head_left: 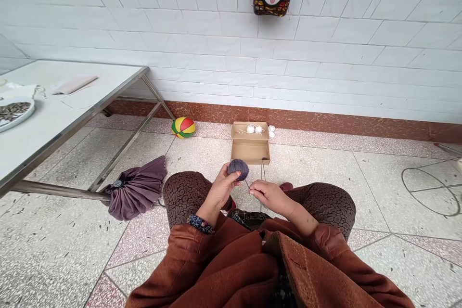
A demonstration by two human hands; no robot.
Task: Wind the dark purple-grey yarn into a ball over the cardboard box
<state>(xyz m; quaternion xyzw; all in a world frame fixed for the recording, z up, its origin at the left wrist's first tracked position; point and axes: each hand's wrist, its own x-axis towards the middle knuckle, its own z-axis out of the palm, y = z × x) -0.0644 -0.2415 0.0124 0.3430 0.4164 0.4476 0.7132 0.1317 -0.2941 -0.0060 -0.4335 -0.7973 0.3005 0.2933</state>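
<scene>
My left hand (223, 185) is closed around a dark grey-purple ball of yarn (238, 168), held above my lap between my knees. To its right, my right hand (266, 191) pinches a dark strand of yarn (247, 184) that runs from the ball. Another length of the strand goes up from my right hand to an open cardboard box (250, 160) on the floor. A small dark bit of yarn shows at the box's right front corner. White yarn balls (254, 129) lie in the box's raised lid part, with more white ones beside it.
On the left stands a white table (108, 72) with a metal frame, bearing a plate (31, 106) and a folded pinkish item. A purple folded umbrella (139, 187) leans by its leg. A colourful ball (183, 127) sits near the wall. A wire ring stand (429, 191) is at right.
</scene>
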